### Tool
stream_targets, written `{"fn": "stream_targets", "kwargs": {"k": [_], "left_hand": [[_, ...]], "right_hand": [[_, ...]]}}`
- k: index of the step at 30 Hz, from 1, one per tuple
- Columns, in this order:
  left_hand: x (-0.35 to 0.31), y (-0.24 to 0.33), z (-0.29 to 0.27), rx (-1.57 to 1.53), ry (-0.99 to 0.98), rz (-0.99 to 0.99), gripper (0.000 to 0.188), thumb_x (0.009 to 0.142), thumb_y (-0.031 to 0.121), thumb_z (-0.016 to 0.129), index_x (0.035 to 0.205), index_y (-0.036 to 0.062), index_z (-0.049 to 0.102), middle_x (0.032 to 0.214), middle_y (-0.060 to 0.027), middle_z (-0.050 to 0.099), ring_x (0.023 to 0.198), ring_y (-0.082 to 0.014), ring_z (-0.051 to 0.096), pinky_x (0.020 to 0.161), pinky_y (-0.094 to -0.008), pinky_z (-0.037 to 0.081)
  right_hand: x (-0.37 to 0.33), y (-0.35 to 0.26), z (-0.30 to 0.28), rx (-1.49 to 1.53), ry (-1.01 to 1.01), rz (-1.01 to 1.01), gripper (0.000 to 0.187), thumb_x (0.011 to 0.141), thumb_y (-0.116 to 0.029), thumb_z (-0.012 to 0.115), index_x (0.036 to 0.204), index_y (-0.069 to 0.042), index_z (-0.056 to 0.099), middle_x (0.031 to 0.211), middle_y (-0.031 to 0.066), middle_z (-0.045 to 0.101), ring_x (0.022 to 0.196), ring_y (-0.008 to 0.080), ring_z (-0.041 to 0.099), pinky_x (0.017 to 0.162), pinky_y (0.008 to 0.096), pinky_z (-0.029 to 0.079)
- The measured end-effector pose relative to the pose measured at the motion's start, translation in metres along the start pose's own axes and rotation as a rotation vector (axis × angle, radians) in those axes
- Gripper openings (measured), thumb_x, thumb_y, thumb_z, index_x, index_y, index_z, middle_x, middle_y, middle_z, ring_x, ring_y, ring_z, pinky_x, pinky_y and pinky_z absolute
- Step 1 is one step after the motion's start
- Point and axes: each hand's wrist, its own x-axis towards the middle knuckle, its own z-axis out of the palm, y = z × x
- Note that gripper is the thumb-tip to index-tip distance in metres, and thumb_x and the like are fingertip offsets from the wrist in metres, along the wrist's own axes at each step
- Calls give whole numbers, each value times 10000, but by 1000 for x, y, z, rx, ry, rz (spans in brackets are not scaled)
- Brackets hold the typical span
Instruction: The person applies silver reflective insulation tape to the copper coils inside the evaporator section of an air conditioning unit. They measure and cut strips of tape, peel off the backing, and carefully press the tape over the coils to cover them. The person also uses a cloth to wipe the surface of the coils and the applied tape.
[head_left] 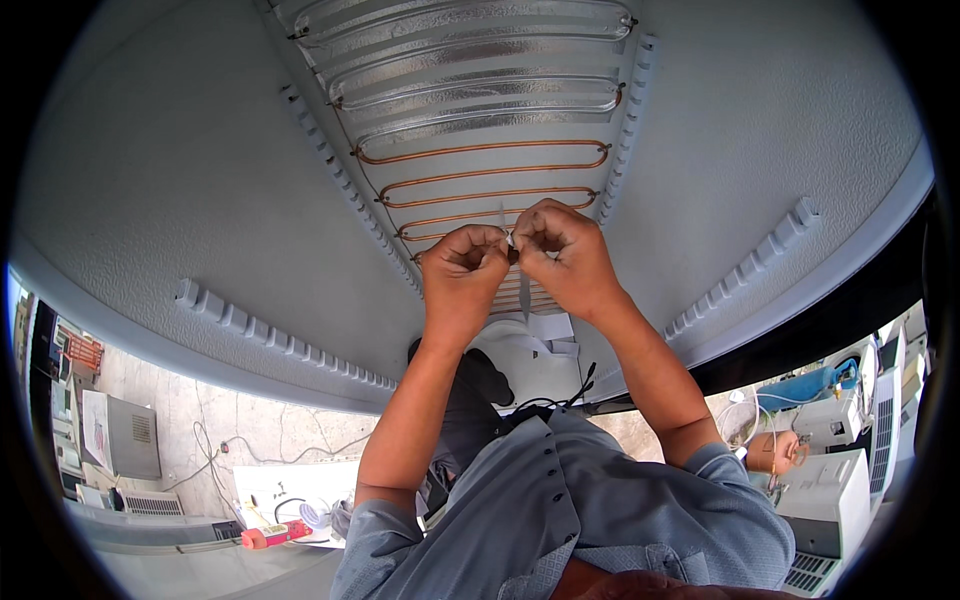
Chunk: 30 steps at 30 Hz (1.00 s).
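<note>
Pinching a white bit (509,239) with left hand (463,265) and right hand (563,255), seemingly for fine control, we face the copper coil (480,147).

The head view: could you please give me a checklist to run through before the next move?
1. Left hand pinching the small pale piece: ok.
2. Right hand pinching there too: ok.
3. What that piece is: cannot tell, mostly hidden.
4. Silver foil along upper rows of copper tubing: ok.
5. Foil along rows just above the hands: not ok, bare copper shows.
</note>
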Motion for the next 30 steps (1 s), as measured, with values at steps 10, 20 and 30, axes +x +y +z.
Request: {"fn": "stream_targets", "kwargs": {"k": [10, 20, 30], "left_hand": [[-1, -3, -3, 13, 1, -4, 86, 923, -56, 645, 974, -28, 708, 915, -19, 716, 826, -63, 659, 744, -221, 530], [0, -10, -1, 44, 28, 19, 91, 918, -56, 645, 970, -18, 708, 898, -19, 718, 793, -54, 645, 734, -219, 523], [-3, -12, -10, -377, 65, -212, 90, 942, 65, 610, 960, -3, 665, 947, -104, 705, 850, -218, 711, 878, -404, 618]], "right_hand": [[-3, -5, 4, -53, 42, 41, 128, 808, 23, 721, 907, 34, 639, 906, 83, 681, 786, 142, 704, 714, 297, 581], [-4, 10, 6, 127, 109, 97, 48, 866, 47, 679, 912, 53, 686, 928, 69, 709, 788, 118, 684, 737, 288, 584], [-4, 20, -5, 659, 196, 572, 184, 972, -170, 568, 999, 0, 632, 912, 87, 698, 761, 145, 673, 620, 287, 525]]}}
